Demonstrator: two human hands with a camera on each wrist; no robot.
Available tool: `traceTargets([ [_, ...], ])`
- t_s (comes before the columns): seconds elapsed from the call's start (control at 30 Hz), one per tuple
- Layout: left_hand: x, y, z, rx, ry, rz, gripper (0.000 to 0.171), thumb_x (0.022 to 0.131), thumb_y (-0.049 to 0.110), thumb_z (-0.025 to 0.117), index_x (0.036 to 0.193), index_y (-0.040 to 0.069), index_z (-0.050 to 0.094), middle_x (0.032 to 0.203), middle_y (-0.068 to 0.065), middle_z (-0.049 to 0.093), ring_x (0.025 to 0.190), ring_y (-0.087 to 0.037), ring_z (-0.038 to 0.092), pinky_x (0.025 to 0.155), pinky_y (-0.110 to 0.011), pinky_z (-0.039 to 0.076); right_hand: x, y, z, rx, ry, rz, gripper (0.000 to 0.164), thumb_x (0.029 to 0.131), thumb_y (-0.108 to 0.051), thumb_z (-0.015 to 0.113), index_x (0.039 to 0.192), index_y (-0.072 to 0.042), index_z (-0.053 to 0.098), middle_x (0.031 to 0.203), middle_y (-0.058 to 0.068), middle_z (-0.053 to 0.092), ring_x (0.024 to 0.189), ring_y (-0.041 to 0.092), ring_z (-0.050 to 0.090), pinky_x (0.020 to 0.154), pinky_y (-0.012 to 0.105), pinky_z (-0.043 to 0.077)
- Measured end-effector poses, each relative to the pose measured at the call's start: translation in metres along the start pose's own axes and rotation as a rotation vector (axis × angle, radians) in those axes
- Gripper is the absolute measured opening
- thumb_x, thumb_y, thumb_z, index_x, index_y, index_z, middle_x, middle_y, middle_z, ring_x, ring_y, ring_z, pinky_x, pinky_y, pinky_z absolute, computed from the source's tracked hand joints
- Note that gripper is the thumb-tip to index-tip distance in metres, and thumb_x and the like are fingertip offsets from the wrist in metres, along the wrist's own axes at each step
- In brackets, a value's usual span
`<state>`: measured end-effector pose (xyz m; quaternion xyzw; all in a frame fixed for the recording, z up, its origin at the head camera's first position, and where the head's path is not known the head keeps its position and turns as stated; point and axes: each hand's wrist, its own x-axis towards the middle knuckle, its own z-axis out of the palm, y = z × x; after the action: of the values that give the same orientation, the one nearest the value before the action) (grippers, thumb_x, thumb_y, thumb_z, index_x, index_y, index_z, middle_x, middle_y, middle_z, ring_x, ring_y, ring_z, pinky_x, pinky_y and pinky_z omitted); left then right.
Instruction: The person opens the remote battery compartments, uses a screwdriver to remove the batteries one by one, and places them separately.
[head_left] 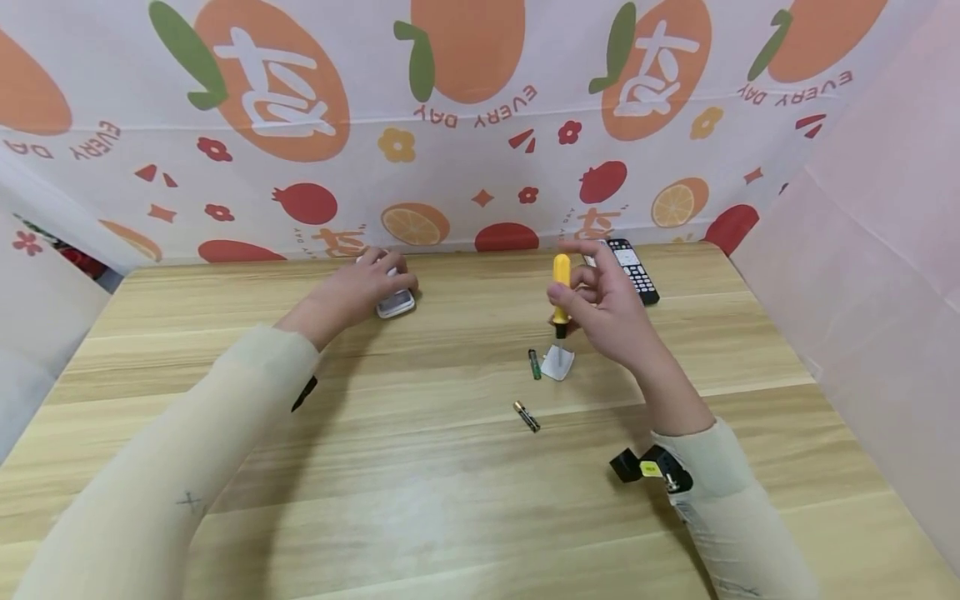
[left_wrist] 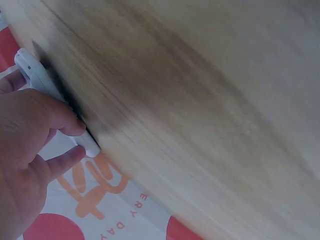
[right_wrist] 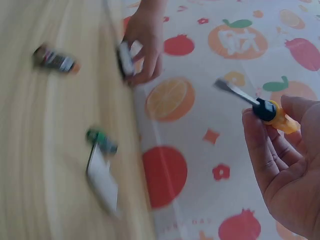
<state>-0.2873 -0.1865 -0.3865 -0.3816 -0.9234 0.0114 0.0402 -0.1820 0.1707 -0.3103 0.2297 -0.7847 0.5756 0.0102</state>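
At the back left of the table, my left hand grips a small white device with a grey screen-like panel, its fingers covering much of it. The left wrist view shows the thumb and fingers along the edges of the white device. On the right, my right hand holds a screwdriver by its yellow handle, shaft down. A flat metal tip shows on the screwdriver in the right wrist view. Below it lies a small white cover, with a green battery beside it.
A black battery with a gold end lies nearer the table's middle. Behind my right hand is a black remote control with pale buttons. A fruit-printed cloth hangs along the back edge of the wooden table.
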Motion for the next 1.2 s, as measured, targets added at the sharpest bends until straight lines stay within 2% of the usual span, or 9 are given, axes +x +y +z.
traceTargets([
  [0.13,-0.001,-0.001,0.002,-0.012,0.021,0.024,0.058,0.072,-0.018,0.062,0.11,0.024,0.056,0.119,-0.008,0.045,0.111,-0.037,0.038,0.079,-0.051,0.046,-0.011,0.011,-0.016,-0.116,0.009,0.095,0.047,0.088,-0.016,0.062,0.128,-0.014,0.038,0.084,0.015,0.056,0.066,0.029,0.06,0.053,0.041,0.052],
  [0.27,-0.002,-0.002,0.0,-0.017,0.009,0.034,0.059,0.071,-0.019,0.064,0.11,0.024,0.058,0.12,-0.009,0.044,0.112,-0.038,0.037,0.083,-0.052,0.043,-0.025,0.04,-0.037,-0.3,-0.007,0.21,0.047,0.086,-0.031,0.064,0.125,-0.021,0.04,0.086,0.009,0.054,0.066,0.025,0.056,0.05,0.039,0.052],
  [0.37,-0.002,-0.001,-0.003,-0.02,-0.005,0.032,0.058,0.071,-0.018,0.065,0.11,0.023,0.058,0.12,-0.008,0.044,0.113,-0.038,0.037,0.082,-0.051,0.044,-0.036,0.064,-0.055,-0.378,-0.04,0.267,0.052,0.084,-0.039,0.064,0.125,-0.019,0.04,0.085,0.009,0.051,0.063,0.024,0.054,0.049,0.038,0.051],
  [0.53,0.006,0.004,-0.008,-0.011,-0.023,-0.012,0.054,0.072,-0.012,0.069,0.111,0.024,0.058,0.12,-0.008,0.047,0.113,-0.035,0.037,0.081,-0.054,0.044,-0.05,0.082,-0.077,-0.434,-0.103,0.376,0.051,0.087,-0.03,0.063,0.126,-0.01,0.038,0.082,0.015,0.046,0.055,0.025,0.056,0.047,0.036,0.051],
  [0.63,0.021,0.014,-0.012,-0.007,0.022,-0.049,0.042,0.078,-0.002,0.068,0.11,0.023,0.059,0.117,-0.008,0.049,0.11,-0.034,0.039,0.079,-0.056,0.042,-0.053,0.09,-0.085,-0.413,-0.13,0.463,0.048,0.088,-0.025,0.062,0.124,-0.008,0.037,0.08,0.017,0.048,0.053,0.025,0.058,0.048,0.036,0.052],
  [0.73,0.046,0.035,-0.016,-0.027,0.085,-0.058,0.031,0.082,0.011,0.065,0.111,0.022,0.06,0.112,-0.007,0.05,0.106,-0.031,0.041,0.076,-0.053,0.043,-0.055,0.097,-0.09,-0.36,-0.146,0.54,0.045,0.089,-0.024,0.061,0.123,-0.008,0.036,0.078,0.019,0.052,0.054,0.026,0.06,0.05,0.038,0.052],
  [0.83,0.075,0.063,-0.02,-0.043,0.105,-0.039,0.028,0.085,0.022,0.062,0.113,0.024,0.058,0.11,-0.005,0.049,0.102,-0.028,0.042,0.077,-0.049,0.044,-0.055,0.103,-0.092,-0.321,-0.154,0.587,0.045,0.089,-0.026,0.06,0.123,-0.009,0.036,0.078,0.019,0.053,0.055,0.027,0.06,0.051,0.039,0.052],
  [1.07,0.136,0.136,-0.023,-0.076,0.011,0.003,0.038,0.088,0.04,0.055,0.124,0.031,0.05,0.118,-0.003,0.044,0.104,-0.023,0.039,0.073,-0.04,0.046,-0.053,0.112,-0.092,-0.333,-0.155,0.62,0.043,0.087,-0.029,0.062,0.119,-0.01,0.039,0.075,0.018,0.056,0.054,0.027,0.061,0.05,0.04,0.052],
  [1.2,0.163,0.172,-0.02,-0.114,-0.043,0.032,0.043,0.087,0.047,0.053,0.127,0.032,0.047,0.124,-0.002,0.043,0.112,-0.023,0.038,0.084,-0.042,0.044,-0.052,0.114,-0.093,-0.345,-0.16,0.64,0.042,0.087,-0.032,0.063,0.115,-0.011,0.04,0.076,0.017,0.057,0.055,0.026,0.061,0.051,0.039,0.052],
])
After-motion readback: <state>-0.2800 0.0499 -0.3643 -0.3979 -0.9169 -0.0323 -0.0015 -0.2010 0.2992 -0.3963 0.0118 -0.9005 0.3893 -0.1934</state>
